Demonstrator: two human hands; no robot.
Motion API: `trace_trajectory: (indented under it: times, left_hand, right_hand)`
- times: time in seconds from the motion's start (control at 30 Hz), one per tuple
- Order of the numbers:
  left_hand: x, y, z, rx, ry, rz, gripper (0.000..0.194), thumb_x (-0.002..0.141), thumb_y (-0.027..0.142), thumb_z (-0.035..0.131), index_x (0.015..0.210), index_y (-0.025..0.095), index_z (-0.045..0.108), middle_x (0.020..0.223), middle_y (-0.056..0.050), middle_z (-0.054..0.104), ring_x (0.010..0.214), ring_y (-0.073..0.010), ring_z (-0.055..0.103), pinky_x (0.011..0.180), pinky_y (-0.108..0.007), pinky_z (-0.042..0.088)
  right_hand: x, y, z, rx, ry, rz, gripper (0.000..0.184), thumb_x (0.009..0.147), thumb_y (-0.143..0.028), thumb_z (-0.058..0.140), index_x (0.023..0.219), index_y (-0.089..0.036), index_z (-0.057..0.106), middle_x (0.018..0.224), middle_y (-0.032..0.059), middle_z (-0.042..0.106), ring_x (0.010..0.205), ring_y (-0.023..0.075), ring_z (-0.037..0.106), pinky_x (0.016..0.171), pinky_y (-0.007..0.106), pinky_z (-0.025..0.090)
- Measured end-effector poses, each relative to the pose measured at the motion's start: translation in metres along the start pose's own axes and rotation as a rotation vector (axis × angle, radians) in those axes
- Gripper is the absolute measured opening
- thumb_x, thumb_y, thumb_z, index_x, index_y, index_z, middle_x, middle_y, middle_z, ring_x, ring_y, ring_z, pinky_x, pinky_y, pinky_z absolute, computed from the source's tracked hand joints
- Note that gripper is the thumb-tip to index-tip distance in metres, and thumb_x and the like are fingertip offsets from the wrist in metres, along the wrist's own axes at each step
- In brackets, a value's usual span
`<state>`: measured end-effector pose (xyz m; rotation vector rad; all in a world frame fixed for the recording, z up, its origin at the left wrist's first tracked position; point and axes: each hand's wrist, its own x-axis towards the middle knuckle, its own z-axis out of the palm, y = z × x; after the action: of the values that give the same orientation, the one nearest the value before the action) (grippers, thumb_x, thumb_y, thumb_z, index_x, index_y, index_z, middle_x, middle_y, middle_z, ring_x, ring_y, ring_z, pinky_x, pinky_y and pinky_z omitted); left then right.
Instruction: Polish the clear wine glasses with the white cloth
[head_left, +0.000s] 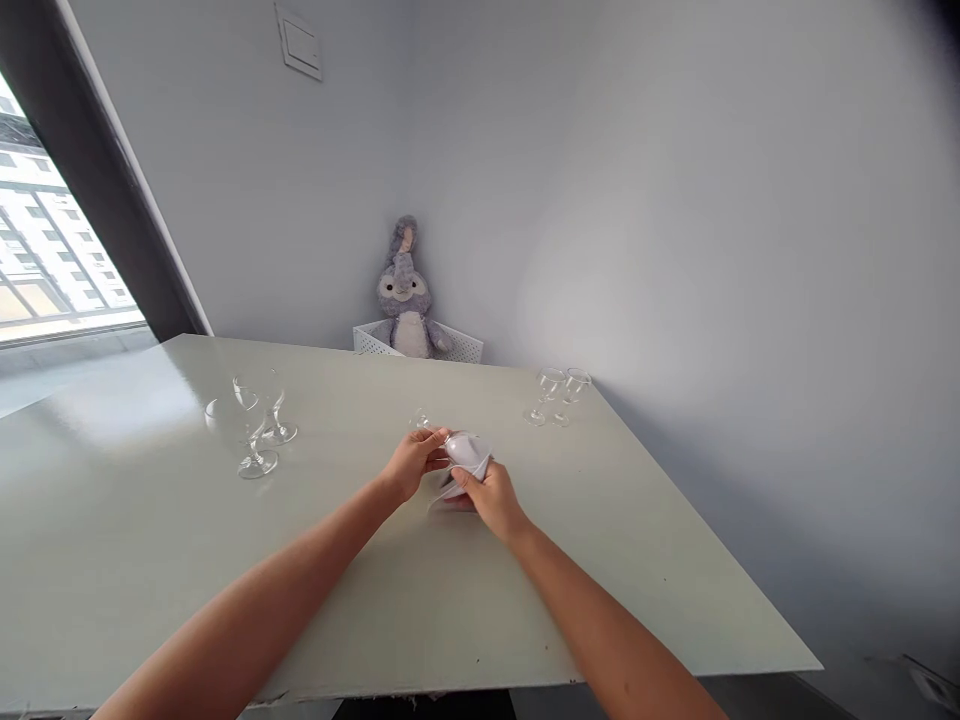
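Observation:
Over the middle of the table, my left hand (417, 460) is closed around a clear stemmed glass (421, 418), held on its side. Its foot shows beyond my fingers, with the bowl turned toward my right hand. A white cloth (466, 452) lies against the bowl, and I cannot tell how much of it is inside. My right hand (495, 496) grips this cloth with the thumb on top. A loose corner hangs below toward the table. Both hands are close together, and my fingers hide part of the glass.
Several clear stemmed glasses stand on the pale table (630, 560): a left group includes one glass (257, 462), and two are near the far right edge, including this glass (577, 385). Behind the table, a grey plush toy (410, 330) sits in a white perforated basket (469, 348).

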<state>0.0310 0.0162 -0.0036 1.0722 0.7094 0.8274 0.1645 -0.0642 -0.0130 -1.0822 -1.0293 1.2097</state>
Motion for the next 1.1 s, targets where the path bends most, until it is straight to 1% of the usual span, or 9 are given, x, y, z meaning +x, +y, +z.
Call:
trace_trajectory:
  times: [0.07, 0.2, 0.3, 0.4, 0.57, 0.83, 0.93, 1.03, 1.1]
  left_hand:
    - [0.001, 0.000, 0.000, 0.009, -0.002, 0.006, 0.036, 0.070, 0.047, 0.060, 0.080, 0.013, 0.065, 0.083, -0.008, 0.064, 0.081, -0.0188, 0.058, 0.078, -0.034, 0.044]
    - [-0.005, 0.007, 0.006, -0.104, -0.106, 0.166, 0.032, 0.073, 0.039, 0.060, 0.098, 0.018, 0.063, 0.107, -0.007, 0.061, 0.096, -0.0190, 0.055, 0.088, -0.034, 0.040]
    - [-0.007, 0.009, 0.008, -0.114, -0.108, 0.169, 0.027, 0.072, 0.035, 0.062, 0.093, 0.019, 0.064, 0.112, -0.007, 0.058, 0.094, -0.0179, 0.055, 0.086, -0.034, 0.041]
    - [-0.006, 0.006, 0.005, -0.088, -0.080, 0.105, 0.026, 0.072, 0.038, 0.062, 0.088, 0.018, 0.063, 0.102, -0.007, 0.061, 0.084, -0.0157, 0.057, 0.078, -0.031, 0.045]
    - [0.001, 0.001, -0.001, -0.053, 0.035, -0.012, 0.034, 0.069, 0.047, 0.062, 0.078, 0.015, 0.061, 0.077, -0.005, 0.061, 0.070, -0.0131, 0.057, 0.067, -0.027, 0.047]
    - [0.013, 0.008, -0.033, -0.097, 0.450, 0.061, 0.033, 0.064, 0.045, 0.067, 0.074, 0.015, 0.057, 0.085, -0.006, 0.063, 0.074, -0.0123, 0.058, 0.070, -0.028, 0.046]
    - [0.016, 0.004, -0.039, -0.078, 0.542, 0.074, 0.032, 0.064, 0.045, 0.065, 0.073, 0.014, 0.057, 0.083, -0.007, 0.062, 0.070, -0.0121, 0.057, 0.067, -0.027, 0.047]
    - [0.015, -0.002, -0.033, 0.040, 0.525, 0.118, 0.031, 0.065, 0.045, 0.061, 0.068, 0.015, 0.057, 0.070, -0.003, 0.060, 0.062, -0.0113, 0.055, 0.057, -0.024, 0.045]
    - [0.013, -0.006, -0.024, 0.145, 0.486, 0.149, 0.028, 0.065, 0.042, 0.061, 0.063, 0.015, 0.056, 0.059, 0.001, 0.055, 0.054, -0.0098, 0.050, 0.050, -0.022, 0.040]
  right_hand:
    - [0.000, 0.000, 0.000, -0.041, 0.017, -0.022, 0.026, 0.066, -0.038, 0.068, 0.082, -0.018, 0.064, 0.063, 0.0002, 0.063, 0.055, 0.0150, 0.060, 0.046, 0.024, 0.049]
    - [0.005, -0.006, -0.006, 0.282, -0.040, 0.147, 0.030, 0.072, -0.042, 0.061, 0.079, -0.014, 0.061, 0.056, 0.0008, 0.060, 0.047, 0.0122, 0.058, 0.042, 0.021, 0.046]
    - [0.005, -0.006, -0.007, 0.343, -0.054, 0.160, 0.030, 0.073, -0.043, 0.061, 0.081, -0.014, 0.060, 0.057, 0.0003, 0.060, 0.047, 0.0114, 0.057, 0.045, 0.022, 0.047]
    - [0.001, 0.000, -0.004, 0.024, -0.010, 0.013, 0.026, 0.072, -0.040, 0.062, 0.083, -0.017, 0.061, 0.065, 0.0021, 0.062, 0.056, 0.0157, 0.059, 0.051, 0.027, 0.049]
    - [0.006, 0.009, -0.010, -0.555, 0.044, -0.331, 0.010, 0.070, -0.025, 0.062, 0.079, -0.025, 0.066, 0.081, 0.0048, 0.065, 0.085, 0.0222, 0.057, 0.078, 0.033, 0.045]
    - [0.008, -0.008, -0.025, -0.622, 0.223, -0.458, 0.032, 0.083, -0.027, 0.045, 0.113, -0.030, 0.057, 0.108, 0.0008, 0.062, 0.096, 0.0199, 0.057, 0.082, 0.034, 0.046]
    - [0.000, -0.015, -0.022, -0.786, 0.305, -0.645, 0.038, 0.088, -0.029, 0.038, 0.124, -0.026, 0.047, 0.121, 0.0027, 0.055, 0.106, 0.0194, 0.052, 0.089, 0.034, 0.042]
    - [-0.006, -0.017, -0.012, -1.053, 0.207, -0.809, 0.042, 0.088, -0.033, 0.039, 0.128, -0.023, 0.043, 0.130, 0.0057, 0.047, 0.116, 0.0231, 0.044, 0.096, 0.039, 0.035]
    - [-0.008, -0.016, -0.004, -1.207, 0.071, -0.810, 0.041, 0.087, -0.039, 0.040, 0.123, -0.023, 0.049, 0.128, 0.0060, 0.049, 0.114, 0.0255, 0.045, 0.098, 0.044, 0.031]
